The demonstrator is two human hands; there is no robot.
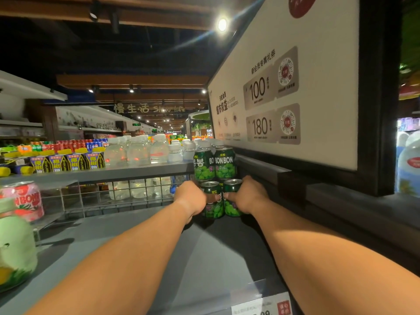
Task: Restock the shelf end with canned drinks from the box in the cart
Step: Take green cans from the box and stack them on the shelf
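While reaching along the grey shelf [141, 246] toward the sign [295, 87]: left hand [189, 198] curled round one green can [213, 201], right hand [248, 196] curled round another [231, 198], both cans upright, touching, just below the sign. Behind them, two stacked cans [214, 163]. Far left of the sign, a pink can [25, 198].

Four green BonBon grape cans [214, 180] show: two stacked above, two below. One pink BonBon can [23, 200] stands at left. Four purple-labelled cartons [68, 162] line the upper shelf [136, 172]. Two hands [191, 197].
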